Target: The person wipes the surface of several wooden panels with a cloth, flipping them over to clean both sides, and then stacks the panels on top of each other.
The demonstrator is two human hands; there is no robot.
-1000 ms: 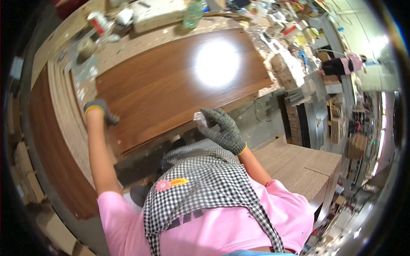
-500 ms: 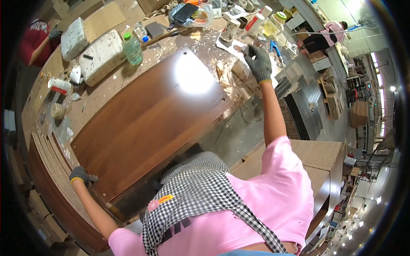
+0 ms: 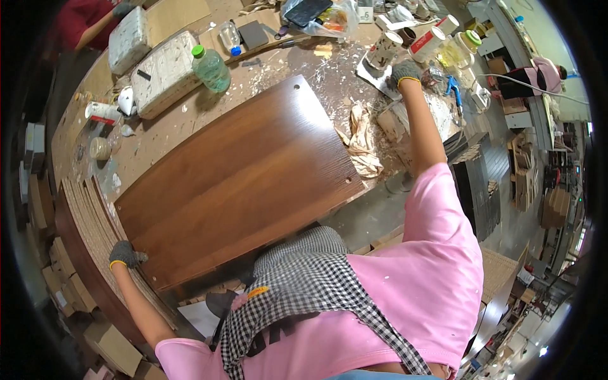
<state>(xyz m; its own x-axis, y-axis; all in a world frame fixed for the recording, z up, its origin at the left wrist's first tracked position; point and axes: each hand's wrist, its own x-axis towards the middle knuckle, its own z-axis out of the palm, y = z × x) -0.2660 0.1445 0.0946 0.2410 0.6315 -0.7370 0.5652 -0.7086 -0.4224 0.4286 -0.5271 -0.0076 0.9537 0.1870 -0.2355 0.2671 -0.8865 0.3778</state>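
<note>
One glossy, rectangular brown wood-grain panel (image 3: 240, 183): lies flat along the near edge of the paint-spattered tan bench (image 3: 259, 73), small round marks, apparently holes, at its corners.
Left gloved hand (image 3: 126, 254): dark grey knit with yellow cuff, at the panel's near left corner, one digit extended over it; whether it grips cannot be told.
Right gloved hand (image 3: 404, 69): matching glove, toward the bench's far right corner, beside a brown-smeared white cup (image 3: 384, 50); fingers largely hidden, so spread, closed or holding something cannot be told.
Panel's finished part: judging by eye, it is laid out and its upper face looks evenly brown.
Panel's open part: the corner marks seem to have nothing fitted in them.
Stack of pale-edged boards (image 3: 95, 221): by the bench's left end; whether already worked cannot be told.
Crumpled beige cloth (image 3: 364, 142): lies by the panel's right end.
</note>
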